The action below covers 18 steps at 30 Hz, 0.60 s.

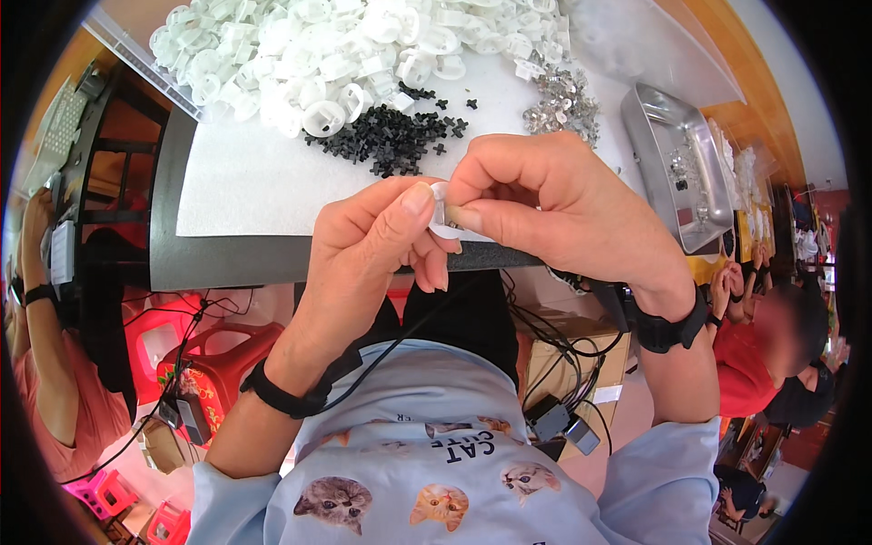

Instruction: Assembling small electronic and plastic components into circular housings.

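Between my two hands, just over the table's near edge, is a small round white plastic part (pixel 438 214). My left hand (pixel 368 232) pinches it between thumb and fingers. My right hand (pixel 554 195) has its thumb and forefinger pressed together at the part's right side; whatever lies between those fingertips is too small to make out. Just beyond my hands lies a heap of small black cross-shaped pieces (pixel 386 141). Behind it spreads a large pile of white plastic parts (pixel 318 54). Small shiny metal pieces (pixel 563 104) are heaped to the right of the pile.
A white mat (pixel 241 186) covers the dark table (pixel 218 263). A metal tray (pixel 686 236) with a few small pieces sits at the right. Black cables (pixel 568 350) hang below the edge. Red stools (pixel 218 372) stand at left. Other people (pixel 772 354) are on both sides.
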{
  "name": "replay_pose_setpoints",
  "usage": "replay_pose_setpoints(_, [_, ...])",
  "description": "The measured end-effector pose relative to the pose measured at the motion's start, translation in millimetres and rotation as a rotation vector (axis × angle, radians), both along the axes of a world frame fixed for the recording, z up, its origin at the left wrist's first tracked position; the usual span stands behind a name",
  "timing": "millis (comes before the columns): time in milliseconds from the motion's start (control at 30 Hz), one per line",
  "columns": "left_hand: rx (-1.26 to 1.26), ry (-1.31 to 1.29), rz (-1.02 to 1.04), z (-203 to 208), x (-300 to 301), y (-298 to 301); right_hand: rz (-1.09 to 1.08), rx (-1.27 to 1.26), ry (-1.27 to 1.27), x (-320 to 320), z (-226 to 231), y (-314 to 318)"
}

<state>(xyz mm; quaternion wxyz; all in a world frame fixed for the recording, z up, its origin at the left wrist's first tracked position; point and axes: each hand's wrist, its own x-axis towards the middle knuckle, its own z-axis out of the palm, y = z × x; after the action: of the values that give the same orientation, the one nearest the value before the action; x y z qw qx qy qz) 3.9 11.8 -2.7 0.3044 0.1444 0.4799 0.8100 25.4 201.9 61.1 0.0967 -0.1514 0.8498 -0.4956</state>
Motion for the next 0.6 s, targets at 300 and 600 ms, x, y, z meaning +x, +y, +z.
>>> replay_pose_setpoints(300, [-0.036,-0.002,0.014,1.0,1.1,1.5,-0.122,-0.129,-0.049,12.1,-7.6,-6.2])
replay_pose_setpoints(600, [-0.06,0.015,0.057,1.5,2.7,3.6,0.0,0.304,0.429,30.2,-10.4,-7.2])
